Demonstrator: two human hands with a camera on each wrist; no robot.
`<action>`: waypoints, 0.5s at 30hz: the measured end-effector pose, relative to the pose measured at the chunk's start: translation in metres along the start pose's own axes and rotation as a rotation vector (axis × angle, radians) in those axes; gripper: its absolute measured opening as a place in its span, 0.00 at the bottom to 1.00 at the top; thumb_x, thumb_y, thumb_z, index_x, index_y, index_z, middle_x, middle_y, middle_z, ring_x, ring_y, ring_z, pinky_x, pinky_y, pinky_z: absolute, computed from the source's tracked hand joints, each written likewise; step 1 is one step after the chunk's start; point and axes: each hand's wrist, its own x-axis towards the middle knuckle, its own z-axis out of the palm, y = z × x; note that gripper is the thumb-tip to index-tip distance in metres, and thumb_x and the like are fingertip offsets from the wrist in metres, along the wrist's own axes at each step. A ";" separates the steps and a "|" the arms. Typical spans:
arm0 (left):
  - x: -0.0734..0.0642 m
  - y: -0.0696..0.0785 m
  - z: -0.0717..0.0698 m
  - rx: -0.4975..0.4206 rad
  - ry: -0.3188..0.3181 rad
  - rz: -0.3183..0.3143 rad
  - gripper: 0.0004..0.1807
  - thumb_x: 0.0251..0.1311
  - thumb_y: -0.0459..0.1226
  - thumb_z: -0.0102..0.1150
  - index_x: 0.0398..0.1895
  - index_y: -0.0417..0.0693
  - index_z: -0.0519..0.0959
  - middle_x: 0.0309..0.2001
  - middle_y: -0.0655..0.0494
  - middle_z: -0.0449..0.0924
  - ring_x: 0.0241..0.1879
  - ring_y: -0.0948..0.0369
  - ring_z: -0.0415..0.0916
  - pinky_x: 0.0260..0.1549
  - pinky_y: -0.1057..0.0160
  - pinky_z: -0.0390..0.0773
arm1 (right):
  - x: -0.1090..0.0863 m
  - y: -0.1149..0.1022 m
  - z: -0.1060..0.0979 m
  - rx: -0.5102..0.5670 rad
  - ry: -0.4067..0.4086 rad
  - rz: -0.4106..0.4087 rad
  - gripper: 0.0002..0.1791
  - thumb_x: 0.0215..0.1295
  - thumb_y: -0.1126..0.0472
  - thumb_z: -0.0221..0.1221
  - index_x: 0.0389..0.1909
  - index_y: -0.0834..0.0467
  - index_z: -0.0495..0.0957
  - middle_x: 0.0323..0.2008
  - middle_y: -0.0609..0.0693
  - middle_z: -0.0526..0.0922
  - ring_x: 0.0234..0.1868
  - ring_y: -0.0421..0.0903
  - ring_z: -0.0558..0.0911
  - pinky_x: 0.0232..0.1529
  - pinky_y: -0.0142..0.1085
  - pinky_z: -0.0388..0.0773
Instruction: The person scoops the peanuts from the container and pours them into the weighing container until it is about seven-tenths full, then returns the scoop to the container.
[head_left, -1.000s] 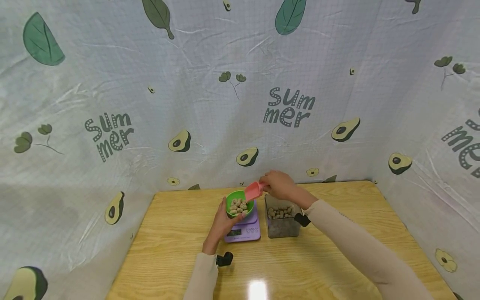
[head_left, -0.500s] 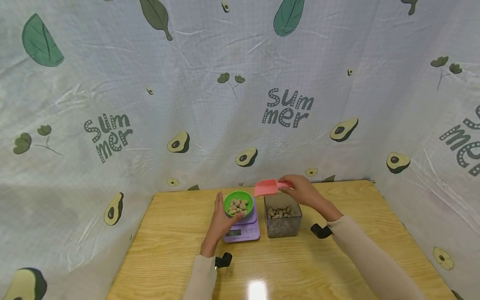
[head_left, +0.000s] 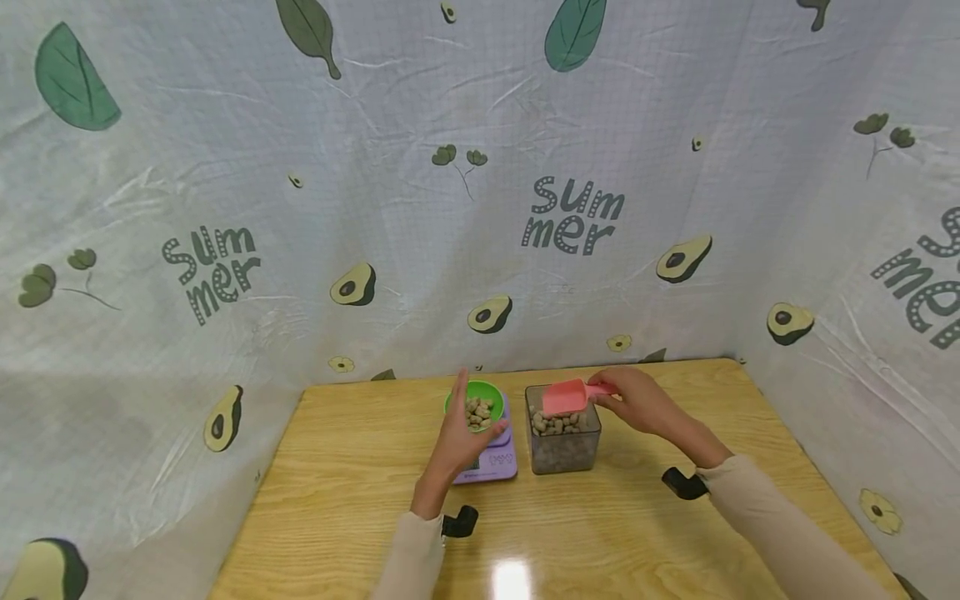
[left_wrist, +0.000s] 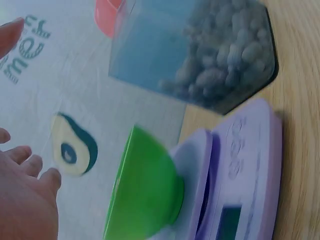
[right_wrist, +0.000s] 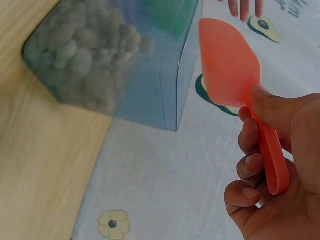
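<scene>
My right hand [head_left: 641,402] grips the handle of a pink scoop [head_left: 564,398], held over the open top of a clear, smoky bin [head_left: 564,458]. In the right wrist view the scoop's blade [right_wrist: 230,65] shows no load. Beige nuts [head_left: 553,423], which look like peanuts in their shells, lie in the bin. A green bowl [head_left: 487,388] with more of these nuts [head_left: 478,412] sits on a purple kitchen scale [head_left: 498,468]. My left hand [head_left: 456,442] is beside and above the bowl, fingers extended; the left wrist view shows it apart from the bowl [left_wrist: 145,190].
The wooden table [head_left: 360,483] stretches in front of and on both sides of the scale and bin. A printed white sheet [head_left: 420,250] hangs behind the table and along its sides. The scale's display [left_wrist: 229,222] is too blurred to read.
The scoop has moved right from beside the bowl to above the bin, and lower. My left hand has come off the bowl's side and moved slightly right and up.
</scene>
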 end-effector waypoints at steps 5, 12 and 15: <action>0.001 0.009 0.022 0.047 -0.107 0.009 0.60 0.53 0.58 0.68 0.79 0.71 0.35 0.81 0.51 0.37 0.78 0.44 0.40 0.68 0.33 0.55 | -0.003 0.000 -0.004 -0.066 -0.011 -0.058 0.14 0.65 0.57 0.63 0.47 0.59 0.82 0.43 0.53 0.86 0.43 0.52 0.84 0.44 0.49 0.81; 0.007 0.014 0.053 0.089 -0.213 0.009 0.63 0.53 0.59 0.68 0.80 0.62 0.34 0.81 0.52 0.35 0.78 0.45 0.41 0.68 0.37 0.59 | -0.004 -0.005 -0.007 -0.214 -0.045 -0.147 0.10 0.64 0.58 0.64 0.44 0.57 0.83 0.37 0.49 0.84 0.39 0.47 0.83 0.39 0.44 0.81; 0.009 0.014 0.063 0.089 -0.230 -0.003 0.65 0.51 0.59 0.69 0.80 0.55 0.34 0.81 0.49 0.35 0.78 0.44 0.41 0.69 0.39 0.60 | -0.004 -0.007 -0.007 -0.282 -0.059 -0.190 0.08 0.63 0.59 0.65 0.41 0.55 0.82 0.34 0.48 0.82 0.36 0.46 0.81 0.35 0.41 0.80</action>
